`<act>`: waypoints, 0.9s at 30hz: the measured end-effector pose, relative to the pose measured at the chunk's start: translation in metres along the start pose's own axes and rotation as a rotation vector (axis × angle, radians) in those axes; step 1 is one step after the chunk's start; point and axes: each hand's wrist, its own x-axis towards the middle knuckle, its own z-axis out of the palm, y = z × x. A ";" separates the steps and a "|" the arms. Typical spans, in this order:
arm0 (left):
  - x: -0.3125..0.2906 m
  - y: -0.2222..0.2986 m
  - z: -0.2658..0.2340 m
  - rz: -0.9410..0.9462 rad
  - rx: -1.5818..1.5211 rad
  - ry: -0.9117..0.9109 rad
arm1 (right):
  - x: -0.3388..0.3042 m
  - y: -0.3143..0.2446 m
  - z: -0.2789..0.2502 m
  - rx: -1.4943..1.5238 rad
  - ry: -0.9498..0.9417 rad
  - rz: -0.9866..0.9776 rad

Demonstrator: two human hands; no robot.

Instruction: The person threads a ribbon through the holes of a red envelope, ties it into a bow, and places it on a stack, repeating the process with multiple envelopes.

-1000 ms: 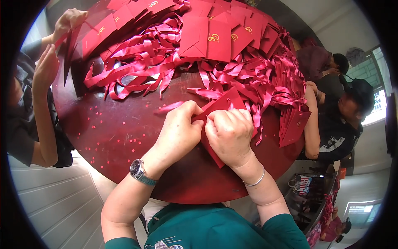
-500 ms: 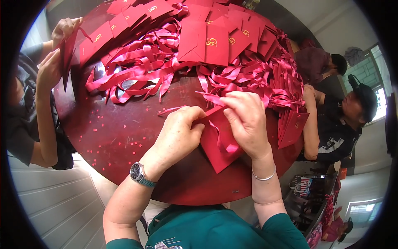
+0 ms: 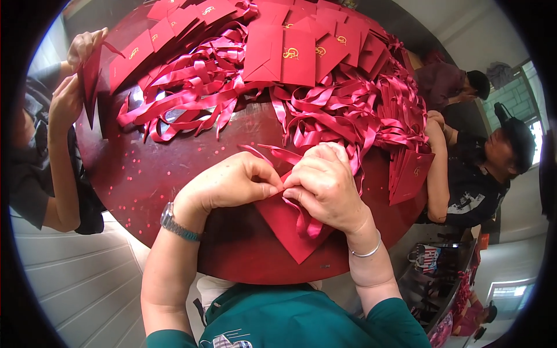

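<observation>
One bag [image 3: 281, 229] is pinched below left hand [image 3: 232, 181] and right hand [image 3: 331, 188], seemingly by its edge. Ribbons [image 3: 348, 107] are heaped beyond.

L hand [image 3: 233, 181] pinching; R hand [image 3: 326, 184] too (adj.)

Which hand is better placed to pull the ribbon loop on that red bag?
Probably the right hand: the ribbon loop hangs just below it, over the red bag. The left hand is at the bag's upper edge, farther from the loop.
</observation>
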 end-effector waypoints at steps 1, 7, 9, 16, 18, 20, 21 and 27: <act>-0.001 0.000 -0.001 0.021 0.012 -0.032 | 0.000 -0.002 0.000 0.024 -0.010 0.001; -0.003 0.001 0.008 0.158 0.321 0.095 | -0.005 0.000 0.002 0.038 -0.042 -0.007; -0.002 -0.002 0.015 0.193 0.378 0.135 | -0.006 0.001 0.002 0.010 -0.070 -0.007; -0.006 -0.009 0.002 0.101 0.821 0.651 | -0.009 0.006 -0.007 0.180 -0.192 -0.011; -0.005 -0.015 -0.008 0.037 0.887 0.881 | -0.008 0.003 -0.012 0.221 -0.239 0.025; -0.003 -0.020 -0.012 -0.023 0.903 1.027 | -0.009 0.006 -0.012 0.223 -0.244 0.033; -0.001 -0.020 -0.012 -0.032 0.911 1.079 | -0.011 0.009 -0.013 0.222 -0.251 0.041; -0.003 0.001 0.003 0.252 0.628 1.201 | -0.008 0.027 -0.020 0.162 0.127 0.144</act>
